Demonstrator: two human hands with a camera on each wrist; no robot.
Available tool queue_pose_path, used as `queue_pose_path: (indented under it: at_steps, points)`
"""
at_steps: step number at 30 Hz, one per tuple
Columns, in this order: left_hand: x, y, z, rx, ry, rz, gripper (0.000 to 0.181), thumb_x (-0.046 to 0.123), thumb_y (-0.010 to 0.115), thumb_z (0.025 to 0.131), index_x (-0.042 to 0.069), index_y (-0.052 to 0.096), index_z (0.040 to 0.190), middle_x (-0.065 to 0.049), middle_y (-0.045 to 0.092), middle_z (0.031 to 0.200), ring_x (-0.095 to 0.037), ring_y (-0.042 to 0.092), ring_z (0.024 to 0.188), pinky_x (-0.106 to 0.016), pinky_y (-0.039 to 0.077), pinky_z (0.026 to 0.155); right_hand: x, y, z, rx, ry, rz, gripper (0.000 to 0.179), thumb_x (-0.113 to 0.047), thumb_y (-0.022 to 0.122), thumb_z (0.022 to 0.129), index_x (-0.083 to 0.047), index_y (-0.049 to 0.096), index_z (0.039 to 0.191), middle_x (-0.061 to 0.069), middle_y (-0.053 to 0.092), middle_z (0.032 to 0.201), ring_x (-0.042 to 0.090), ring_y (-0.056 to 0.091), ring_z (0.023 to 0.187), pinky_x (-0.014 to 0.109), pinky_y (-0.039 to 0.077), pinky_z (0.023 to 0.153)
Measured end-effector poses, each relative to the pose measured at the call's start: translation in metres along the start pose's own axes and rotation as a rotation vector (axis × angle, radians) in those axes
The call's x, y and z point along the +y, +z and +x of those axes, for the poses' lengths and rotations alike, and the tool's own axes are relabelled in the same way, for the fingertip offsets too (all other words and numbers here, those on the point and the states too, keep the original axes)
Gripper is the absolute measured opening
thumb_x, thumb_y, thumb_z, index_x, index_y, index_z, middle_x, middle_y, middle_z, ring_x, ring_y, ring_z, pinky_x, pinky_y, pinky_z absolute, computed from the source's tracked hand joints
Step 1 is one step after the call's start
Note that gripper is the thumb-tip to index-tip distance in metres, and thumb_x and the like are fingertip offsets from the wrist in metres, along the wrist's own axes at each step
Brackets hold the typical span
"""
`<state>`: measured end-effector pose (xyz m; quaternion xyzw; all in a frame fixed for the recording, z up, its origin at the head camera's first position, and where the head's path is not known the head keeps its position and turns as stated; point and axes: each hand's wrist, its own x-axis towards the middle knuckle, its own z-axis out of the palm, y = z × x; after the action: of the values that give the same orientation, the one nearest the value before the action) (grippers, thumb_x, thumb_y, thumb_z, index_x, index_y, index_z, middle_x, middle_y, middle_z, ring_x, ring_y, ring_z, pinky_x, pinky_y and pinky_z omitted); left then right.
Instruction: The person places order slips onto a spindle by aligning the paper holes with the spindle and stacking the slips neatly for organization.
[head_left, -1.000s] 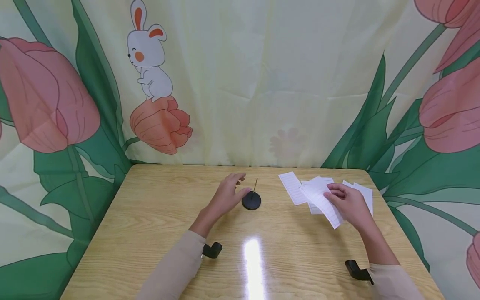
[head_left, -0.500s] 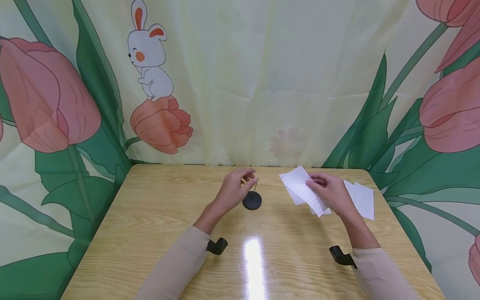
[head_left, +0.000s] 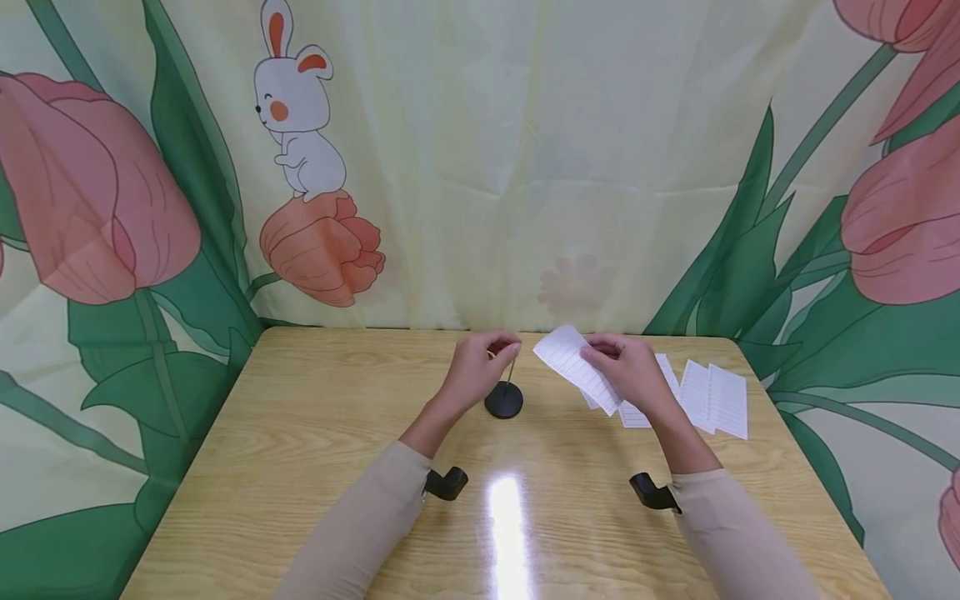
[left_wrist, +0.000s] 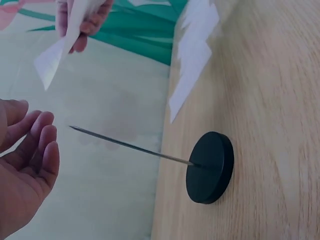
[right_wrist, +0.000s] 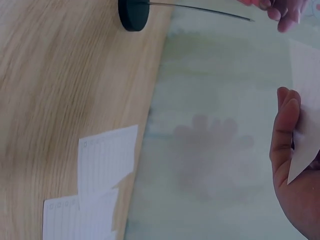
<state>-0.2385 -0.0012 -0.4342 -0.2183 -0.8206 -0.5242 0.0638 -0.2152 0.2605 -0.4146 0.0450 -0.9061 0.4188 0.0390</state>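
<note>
A paper spike (head_left: 504, 402) stands upright on the table, its thin metal rod rising from a round black base. Beside the rod's tip is my left hand (head_left: 474, 367), its fingers loosely bent and holding nothing. The left wrist view shows a small gap between those fingertips and the point of the rod (left_wrist: 130, 146). With thumb and fingers my right hand (head_left: 633, 375) pinches a lined white paper slip (head_left: 570, 358), raised above the table to the right of the spike. No paper is on the rod.
Several more lined slips (head_left: 697, 396) lie spread and overlapping on the wooden table (head_left: 322, 400), at the right and partly behind the right hand. A curtain (head_left: 450, 167) printed with tulips and a rabbit hangs along the table's back edge.
My right hand has carried the slip leftward, off the spread of slips and closer to the spike. The left hand has moved slightly right, up to the rod's tip.
</note>
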Motion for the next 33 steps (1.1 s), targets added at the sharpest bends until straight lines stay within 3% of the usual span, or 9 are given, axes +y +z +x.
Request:
queue_pose_path:
  at_steps: [8, 13, 19, 27, 33]
  points:
    - [0.002, 0.003, 0.005, 0.036, -0.078, -0.048, 0.012, 0.015, 0.07, 0.099, 0.006, 0.078, 0.102, -0.006, 0.075, 0.091, -0.017, 0.066, 0.084, -0.031, 0.055, 0.077, -0.009, 0.011, 0.01, -0.005, -0.029, -0.02, 0.028, -0.021, 0.07, 0.1, -0.004, 0.074, 0.122, 0.017, 0.076, 0.114, 0.03, 0.073, 0.101, 0.03, 0.056, 0.077]
    - [-0.003, 0.004, 0.008, 0.057, -0.131, -0.108, 0.009, 0.012, 0.073, 0.097, 0.006, 0.078, 0.099, -0.007, 0.075, 0.09, -0.015, 0.065, 0.08, -0.025, 0.054, 0.072, -0.015, 0.016, 0.013, -0.012, -0.038, 0.004, 0.026, -0.019, 0.07, 0.1, -0.003, 0.074, 0.121, 0.017, 0.076, 0.112, 0.028, 0.073, 0.098, 0.028, 0.055, 0.076]
    - [-0.009, 0.005, 0.01, 0.078, -0.178, -0.177, 0.008, 0.009, 0.074, 0.095, 0.004, 0.079, 0.097, -0.01, 0.075, 0.09, -0.024, 0.069, 0.081, -0.023, 0.055, 0.069, -0.018, 0.022, 0.015, -0.012, -0.033, 0.012, 0.026, -0.017, 0.07, 0.1, -0.003, 0.074, 0.122, 0.018, 0.076, 0.113, 0.028, 0.073, 0.098, 0.026, 0.055, 0.075]
    - [-0.013, 0.006, 0.012, 0.05, -0.225, -0.169, 0.008, 0.009, 0.073, 0.095, 0.004, 0.079, 0.097, -0.011, 0.076, 0.094, -0.014, 0.067, 0.078, -0.025, 0.056, 0.07, -0.015, 0.026, 0.016, -0.017, -0.018, 0.006, 0.025, -0.015, 0.069, 0.1, -0.004, 0.074, 0.122, 0.018, 0.075, 0.116, 0.03, 0.073, 0.1, 0.031, 0.056, 0.078]
    - [-0.013, 0.009, 0.014, 0.059, -0.23, -0.152, 0.007, 0.008, 0.073, 0.095, 0.004, 0.079, 0.095, -0.01, 0.075, 0.094, -0.015, 0.067, 0.079, -0.025, 0.057, 0.07, -0.009, 0.029, 0.02, -0.022, -0.02, 0.009, 0.025, -0.015, 0.07, 0.1, -0.004, 0.074, 0.122, 0.018, 0.075, 0.115, 0.03, 0.073, 0.1, 0.029, 0.055, 0.076]
